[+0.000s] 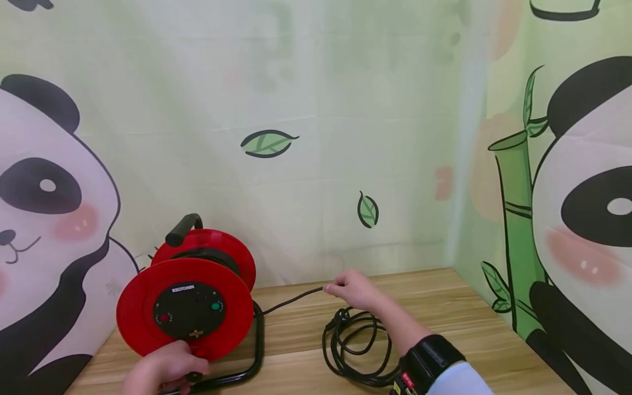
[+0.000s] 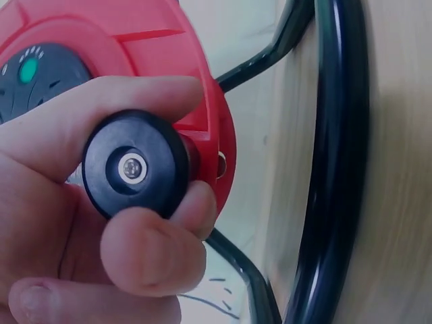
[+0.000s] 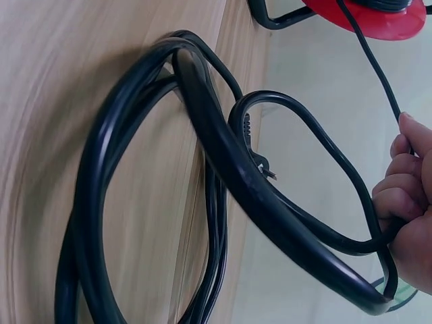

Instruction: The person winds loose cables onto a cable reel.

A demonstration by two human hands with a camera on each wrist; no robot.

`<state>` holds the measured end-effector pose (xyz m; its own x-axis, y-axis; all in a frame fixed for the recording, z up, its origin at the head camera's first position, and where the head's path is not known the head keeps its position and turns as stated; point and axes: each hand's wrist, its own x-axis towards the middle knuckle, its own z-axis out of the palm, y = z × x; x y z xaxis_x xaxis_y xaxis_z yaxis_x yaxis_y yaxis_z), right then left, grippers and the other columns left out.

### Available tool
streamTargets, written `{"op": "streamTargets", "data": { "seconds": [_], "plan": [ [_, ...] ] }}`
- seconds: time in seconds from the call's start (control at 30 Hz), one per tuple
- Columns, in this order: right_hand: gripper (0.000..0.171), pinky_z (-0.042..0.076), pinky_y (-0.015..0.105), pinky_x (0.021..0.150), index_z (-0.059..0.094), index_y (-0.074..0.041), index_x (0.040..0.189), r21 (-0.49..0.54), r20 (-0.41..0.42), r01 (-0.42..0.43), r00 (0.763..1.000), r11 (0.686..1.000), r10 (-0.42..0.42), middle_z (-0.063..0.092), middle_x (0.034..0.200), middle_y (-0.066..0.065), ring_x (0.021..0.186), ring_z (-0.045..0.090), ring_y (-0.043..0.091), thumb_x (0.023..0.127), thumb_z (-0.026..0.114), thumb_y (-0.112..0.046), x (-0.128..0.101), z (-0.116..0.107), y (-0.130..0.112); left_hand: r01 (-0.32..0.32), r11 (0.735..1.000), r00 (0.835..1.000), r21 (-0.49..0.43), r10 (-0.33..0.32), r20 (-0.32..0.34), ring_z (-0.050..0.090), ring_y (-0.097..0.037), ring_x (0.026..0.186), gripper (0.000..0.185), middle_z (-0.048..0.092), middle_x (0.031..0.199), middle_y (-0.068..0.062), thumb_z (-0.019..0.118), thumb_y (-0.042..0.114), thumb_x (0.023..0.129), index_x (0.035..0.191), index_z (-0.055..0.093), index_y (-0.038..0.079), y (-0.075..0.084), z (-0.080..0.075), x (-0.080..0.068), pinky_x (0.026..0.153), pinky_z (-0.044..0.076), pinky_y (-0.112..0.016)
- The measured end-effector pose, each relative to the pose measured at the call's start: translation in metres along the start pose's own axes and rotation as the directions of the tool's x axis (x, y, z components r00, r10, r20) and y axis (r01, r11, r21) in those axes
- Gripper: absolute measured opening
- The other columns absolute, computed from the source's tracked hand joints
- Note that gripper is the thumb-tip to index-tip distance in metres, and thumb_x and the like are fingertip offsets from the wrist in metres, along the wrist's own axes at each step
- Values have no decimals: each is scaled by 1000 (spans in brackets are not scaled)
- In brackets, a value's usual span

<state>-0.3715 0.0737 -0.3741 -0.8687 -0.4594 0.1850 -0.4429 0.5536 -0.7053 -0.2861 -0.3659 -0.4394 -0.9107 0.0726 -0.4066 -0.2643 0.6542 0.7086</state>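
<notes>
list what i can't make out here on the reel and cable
Head: tiny marks on the black panel, too small to read.
Left wrist: where the black knob attaches, hidden behind it and the left hand.
Right wrist: part of the plug, hidden behind the cable; much of the red reel, cut off by the top edge.

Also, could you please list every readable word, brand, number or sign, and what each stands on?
"KELTONIN" (slightly blurred): black panel of the red reel.
Markings by its red button and green button: too small.
Red label on the black wristband: too small.
Pale green marks on the backdrop: too blurred.
</notes>
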Motion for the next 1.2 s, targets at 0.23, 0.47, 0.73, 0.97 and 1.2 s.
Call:
{"op": "streamTargets", "data": {
  "seconds": [0.23,0.47,0.73,0.97,1.2],
  "plan": [
    [40,32,30,53,55,-14,68,10,31,9,999,1000,-9,39,58,-6,53,35,11,102,63,-34,3,11,-9,24,1000,998,9,-23,-58,55,-14,54,22,65,67,-4,72,27,87,82,71,6,16,-5,-36,56,40,-20],
    [40,31,29,53,54,-16,66,-1,54,35,998,999,-35,38,58,-7,53,35,11,102,62,-31,8,20,-16,29,1000,995,6,-28,-99,52,-14,53,22,64,65,-4,68,25,90,85,74,4,15,-10,-53,56,36,-18],
    [38,34,28,54,59,-15,67,-5,50,48,998,999,-47,40,58,-7,54,38,10,102,63,-30,13,30,-22,24,1000,992,6,-23,-122,52,-14,54,23,64,66,-4,65,25,91,86,74,5,8,-19,-58,56,36,-18],
    [37,34,28,54,61,-14,70,-38,50,63,997,997,-61,41,59,-7,55,39,10,103,61,-30,17,41,-29,-7,1000,987,24,11,-162,47,-14,52,23,63,65,-5,62,24,93,87,72,4,2,-27,-63,55,34,-20],
    [38,34,27,53,57,-15,69,-48,35,86,996,995,-84,39,58,-7,53,38,10,104,60,-29,19,52,-39,-115,993,985,-30,110,-134,51,-18,55,21,63,69,-7,59,18,96,99,70,1,-2,-37,-71,56,39,-24]
  ]
}}
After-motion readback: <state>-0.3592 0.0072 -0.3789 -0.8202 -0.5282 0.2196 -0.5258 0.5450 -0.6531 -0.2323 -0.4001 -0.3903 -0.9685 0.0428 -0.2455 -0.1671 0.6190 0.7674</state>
